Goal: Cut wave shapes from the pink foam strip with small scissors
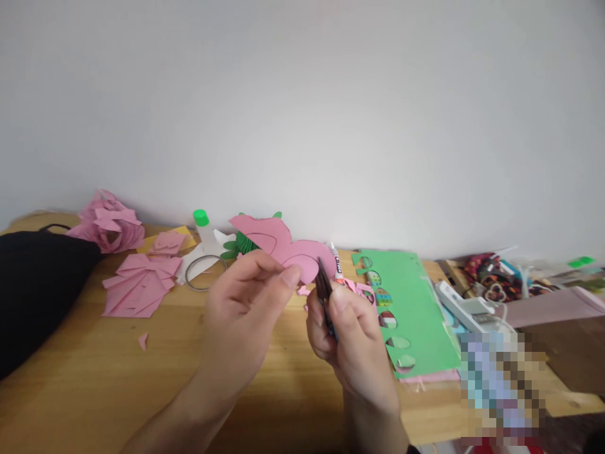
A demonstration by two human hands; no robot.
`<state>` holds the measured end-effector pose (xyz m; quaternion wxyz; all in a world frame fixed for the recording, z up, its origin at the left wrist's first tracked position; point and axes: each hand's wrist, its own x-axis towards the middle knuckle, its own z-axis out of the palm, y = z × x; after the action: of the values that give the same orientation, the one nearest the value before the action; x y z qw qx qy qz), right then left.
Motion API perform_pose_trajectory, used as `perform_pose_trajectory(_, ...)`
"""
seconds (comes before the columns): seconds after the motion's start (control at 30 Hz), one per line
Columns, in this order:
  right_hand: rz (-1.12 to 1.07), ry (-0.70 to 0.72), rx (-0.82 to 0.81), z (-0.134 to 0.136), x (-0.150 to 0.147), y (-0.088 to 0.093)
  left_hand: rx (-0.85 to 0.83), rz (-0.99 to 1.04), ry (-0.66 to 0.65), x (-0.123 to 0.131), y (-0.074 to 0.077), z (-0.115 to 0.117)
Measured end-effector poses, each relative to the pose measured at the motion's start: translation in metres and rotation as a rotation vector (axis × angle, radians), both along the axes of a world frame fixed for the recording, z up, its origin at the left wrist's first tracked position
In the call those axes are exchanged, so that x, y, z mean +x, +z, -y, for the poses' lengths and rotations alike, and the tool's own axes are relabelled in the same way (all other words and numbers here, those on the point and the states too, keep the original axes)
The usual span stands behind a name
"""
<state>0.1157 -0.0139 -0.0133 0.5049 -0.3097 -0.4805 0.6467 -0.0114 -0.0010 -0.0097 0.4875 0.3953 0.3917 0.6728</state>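
Note:
My left hand [241, 309] pinches a pink paper cutout [278, 246] with pencilled curves on it and holds it up above the wooden table [94, 384]. My right hand [347, 340] is closed around dark-handled scissors [325, 291], whose tip touches the lower right edge of the pink cutout. A white glue tube [336, 265] lies just behind the scissors.
Pink paper scraps [142, 284] and a crumpled pink pile [111, 224] lie at the left, beside a black bag [33, 284]. A green-capped bottle [203, 230] and a metal ring [204, 271] sit behind. A green sheet with cut-out holes [416, 302], a white glue gun [466, 309] and a box of clutter [501, 274] are at the right.

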Motion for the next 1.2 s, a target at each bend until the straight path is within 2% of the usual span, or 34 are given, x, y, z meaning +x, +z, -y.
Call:
perform_pose_trajectory(0.7, 0.075, 0.028, 0.035, 0.000, 0.004, -0.001, 0.014, 0.026, 0.053, -0.002, 0.006, -0.001)
perform_pose_trajectory(0.97, 0.126, 0.026, 0.004, -0.001, 0.006, 0.004, 0.012, -0.162, -0.008, -0.010, 0.009, 0.000)
perform_pose_trajectory(1.2, 0.123, 0.035, 0.014, -0.001, 0.008, 0.000, 0.007, -0.175, -0.005, -0.009, 0.008, -0.001)
